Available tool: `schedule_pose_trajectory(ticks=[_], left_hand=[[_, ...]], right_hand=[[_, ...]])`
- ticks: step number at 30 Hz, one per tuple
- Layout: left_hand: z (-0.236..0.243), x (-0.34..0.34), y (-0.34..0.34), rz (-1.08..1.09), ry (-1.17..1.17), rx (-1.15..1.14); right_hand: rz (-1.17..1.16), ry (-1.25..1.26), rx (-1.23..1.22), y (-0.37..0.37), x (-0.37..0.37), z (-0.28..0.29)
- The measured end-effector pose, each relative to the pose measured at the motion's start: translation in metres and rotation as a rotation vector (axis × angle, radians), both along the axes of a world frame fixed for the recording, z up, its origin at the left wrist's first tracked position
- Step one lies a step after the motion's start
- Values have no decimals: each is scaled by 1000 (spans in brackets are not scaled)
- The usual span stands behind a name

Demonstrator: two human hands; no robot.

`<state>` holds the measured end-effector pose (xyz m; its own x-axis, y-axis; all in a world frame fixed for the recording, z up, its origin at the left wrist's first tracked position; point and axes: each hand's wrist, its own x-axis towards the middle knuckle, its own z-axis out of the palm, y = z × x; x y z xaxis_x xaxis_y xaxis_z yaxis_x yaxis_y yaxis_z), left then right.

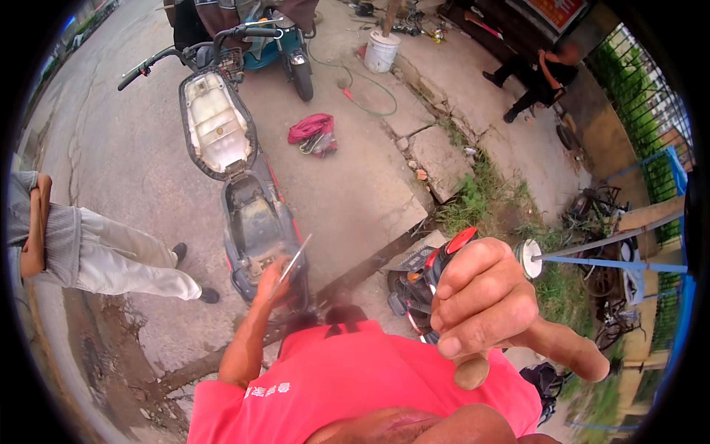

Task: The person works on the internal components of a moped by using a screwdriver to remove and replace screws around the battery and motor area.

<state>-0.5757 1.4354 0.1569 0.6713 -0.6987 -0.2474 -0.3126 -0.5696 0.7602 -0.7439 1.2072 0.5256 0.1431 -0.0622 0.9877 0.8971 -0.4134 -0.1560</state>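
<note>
My left hand (pixel 272 281) grips a thin metal tool (pixel 294 259) at the rear of an electric scooter (pixel 253 222). The scooter's seat (pixel 216 122) is flipped up, showing a pale underside, and the compartment below it is uncovered. My right hand (pixel 484 300) is raised close to the camera on the right, with several fingers curled and one digit stretched out to the right; I cannot make out whether it holds anything.
A person (pixel 122 251) stands at the left, another (pixel 547 81) sits upper right. A teal three-wheeler (pixel 266 59), pink bundle (pixel 310 133), hose (pixel 384 107), white bucket (pixel 381 53), red-black vehicle (pixel 414 281), broken curb (pixel 436 163) and bicycles (pixel 599 281) are around me.
</note>
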Motion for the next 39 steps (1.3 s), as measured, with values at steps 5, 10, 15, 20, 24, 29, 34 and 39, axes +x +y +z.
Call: schedule_pose_trajectory(ticks=[5, 10, 15, 20, 24, 29, 34, 39], left_hand=[[2, -2, 3, -39, 67, -18], [4, 3, -12, -78, 158, 7], [-16, 5, -1, -55, 28, -71], [-22, 11, -2, -48, 216, -71], [-47, 19, 6, 1, 353, -153], [-18, 8, -3, 29, 221, -50], [-21, 6, 0, 76, 278, -47], [-61, 15, 5, 56, 267, -102]], right_hand=[[-67, 645, 115, 2, -14, -15], [21, 1809, -219, 19, 12, -172], [-59, 1940, -79, 43, 30, -236], [-280, 1912, -60, 60, 66, -248], [-423, 1868, -152, 71, 86, -233], [-561, 1834, -178, 71, 101, -250], [-587, 1821, -260, 64, 114, -247], [-508, 1819, -355, 65, 123, -239]])
